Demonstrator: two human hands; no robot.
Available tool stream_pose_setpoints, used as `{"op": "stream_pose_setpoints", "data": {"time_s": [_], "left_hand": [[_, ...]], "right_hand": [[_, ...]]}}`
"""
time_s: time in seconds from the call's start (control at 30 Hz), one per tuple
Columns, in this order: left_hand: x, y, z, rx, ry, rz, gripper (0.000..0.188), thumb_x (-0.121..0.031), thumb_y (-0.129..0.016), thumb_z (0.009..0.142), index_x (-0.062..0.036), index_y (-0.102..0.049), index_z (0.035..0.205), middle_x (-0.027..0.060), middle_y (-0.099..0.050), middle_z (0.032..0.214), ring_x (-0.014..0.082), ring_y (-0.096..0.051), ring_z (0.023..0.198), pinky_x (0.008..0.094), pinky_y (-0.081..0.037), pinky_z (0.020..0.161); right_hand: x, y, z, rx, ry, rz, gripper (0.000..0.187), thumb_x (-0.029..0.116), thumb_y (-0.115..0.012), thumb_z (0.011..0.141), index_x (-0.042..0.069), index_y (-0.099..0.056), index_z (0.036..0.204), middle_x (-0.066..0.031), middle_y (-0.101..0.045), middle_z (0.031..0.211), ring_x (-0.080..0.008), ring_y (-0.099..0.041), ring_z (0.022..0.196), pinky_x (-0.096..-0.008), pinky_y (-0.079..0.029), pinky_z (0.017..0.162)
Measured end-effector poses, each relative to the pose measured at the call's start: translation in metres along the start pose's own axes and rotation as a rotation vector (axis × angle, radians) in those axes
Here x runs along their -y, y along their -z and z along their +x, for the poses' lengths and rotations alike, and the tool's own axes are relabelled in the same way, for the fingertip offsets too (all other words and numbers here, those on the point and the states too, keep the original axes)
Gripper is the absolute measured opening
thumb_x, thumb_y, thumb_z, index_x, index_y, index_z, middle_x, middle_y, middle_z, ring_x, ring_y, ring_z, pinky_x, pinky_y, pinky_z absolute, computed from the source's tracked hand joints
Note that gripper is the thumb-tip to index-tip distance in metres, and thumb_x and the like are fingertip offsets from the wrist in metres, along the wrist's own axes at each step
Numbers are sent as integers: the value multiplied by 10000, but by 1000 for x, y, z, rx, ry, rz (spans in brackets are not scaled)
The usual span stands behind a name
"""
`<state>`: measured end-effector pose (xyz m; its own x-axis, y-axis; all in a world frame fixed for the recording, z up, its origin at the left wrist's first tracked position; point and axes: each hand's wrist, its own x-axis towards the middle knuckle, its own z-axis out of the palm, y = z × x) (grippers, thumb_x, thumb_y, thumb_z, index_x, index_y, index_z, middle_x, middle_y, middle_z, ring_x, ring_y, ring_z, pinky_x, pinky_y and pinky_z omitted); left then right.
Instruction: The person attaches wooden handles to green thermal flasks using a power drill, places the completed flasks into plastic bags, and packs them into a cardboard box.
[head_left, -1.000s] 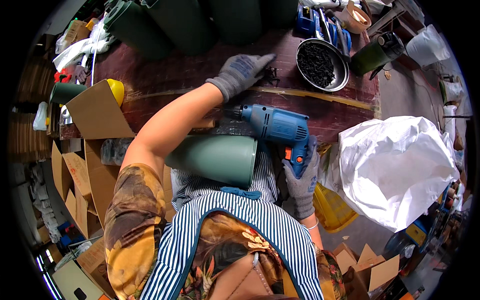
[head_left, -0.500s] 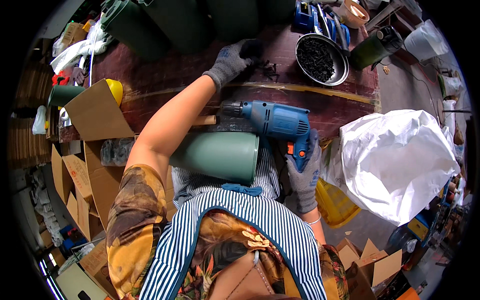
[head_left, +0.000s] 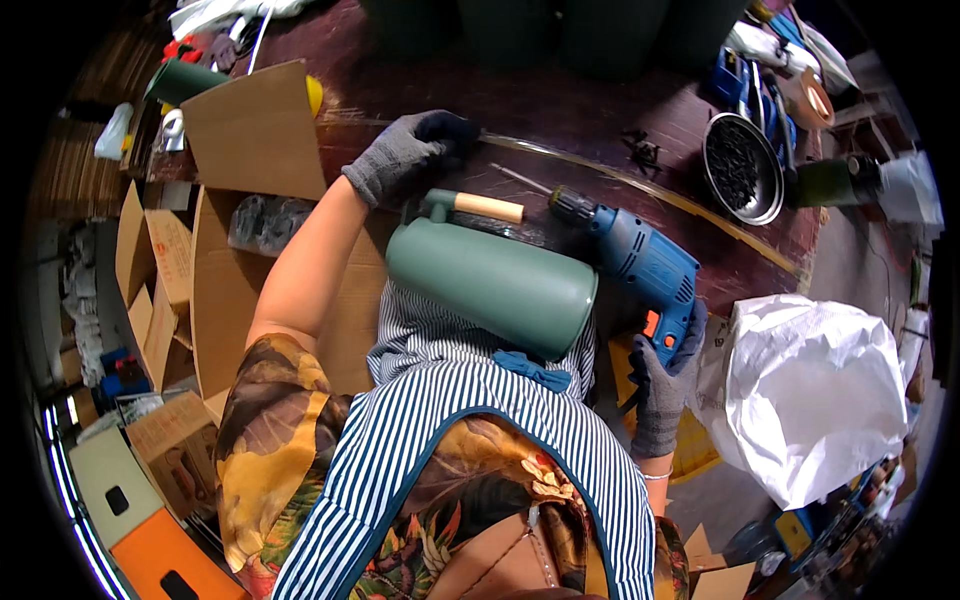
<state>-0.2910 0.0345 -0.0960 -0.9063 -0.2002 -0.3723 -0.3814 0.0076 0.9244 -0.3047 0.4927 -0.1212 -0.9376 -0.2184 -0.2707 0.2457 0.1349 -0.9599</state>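
Note:
A green cylindrical container (head_left: 490,280) lies on its side across my lap, against the table's near edge. From its side juts a green stub bearing a pale wooden handle (head_left: 488,207). My right hand (head_left: 665,385), in a grey glove, grips a blue power drill (head_left: 645,262) at its lower end. The drill's long thin bit (head_left: 520,179) points left, above the wooden handle. My left hand (head_left: 405,155), gloved grey with dark fingertips, hovers near the stub; its fingers are pressed together, and whatever they hold is too small to make out.
On the dark red table (head_left: 420,75) lies a small heap of black screws (head_left: 640,152). A metal bowl (head_left: 776,200) of black screws stands at the right. Dark green containers line the back. A cardboard flap (head_left: 255,135) rises at left, a white sack (head_left: 810,400) at right.
My left hand has come away from the loose screws, toward me and left. The view has shifted, uncovering the wooden handle. The drill now tilts up leftward, its bit showing.

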Motion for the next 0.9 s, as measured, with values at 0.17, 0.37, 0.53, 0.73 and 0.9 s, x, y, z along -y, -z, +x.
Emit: {"op": "stream_pose_setpoints", "data": {"time_s": [0.17,0.37,0.53,0.73,0.9], "left_hand": [[19,-6,-1,62,-64,-39,402,-6,-570,898,37,-598,1297,137,-625,1305,217,-626,1152,359,-534,1016],[19,-15,8,87,-106,-20,390,0,-572,901,51,-600,1286,148,-648,1260,222,-650,1114,352,-546,999],[20,-21,11,62,-71,-143,364,14,-576,935,44,-592,1298,143,-651,1255,219,-654,1119,355,-553,990],[17,-24,11,26,-159,2,359,71,-550,936,28,-606,1288,138,-657,1251,219,-651,1137,361,-557,989],[7,-23,14,36,-381,405,356,80,-577,899,16,-643,1242,118,-692,1181,206,-664,1111,343,-556,985]], "right_hand": [[3,-3,3,3,-3,-10,925,0,-791,773,52,-314,1563,-98,-421,1491,-203,-462,1304,-328,-414,1087],[1,-5,3,5,38,-18,874,-30,-732,812,93,-310,1567,-72,-486,1341,-116,-518,996,-237,-478,825],[6,-10,1,-11,23,-53,876,-28,-726,814,106,-306,1571,-78,-477,1353,-122,-517,990,-238,-482,811],[5,-6,1,5,-2,-86,920,42,-795,789,92,-310,1569,-109,-424,1476,-216,-484,1282,-314,-469,1031],[7,-8,0,-9,-29,-88,925,57,-805,787,92,-313,1569,-111,-421,1482,-221,-477,1295,-325,-453,1053]]}}
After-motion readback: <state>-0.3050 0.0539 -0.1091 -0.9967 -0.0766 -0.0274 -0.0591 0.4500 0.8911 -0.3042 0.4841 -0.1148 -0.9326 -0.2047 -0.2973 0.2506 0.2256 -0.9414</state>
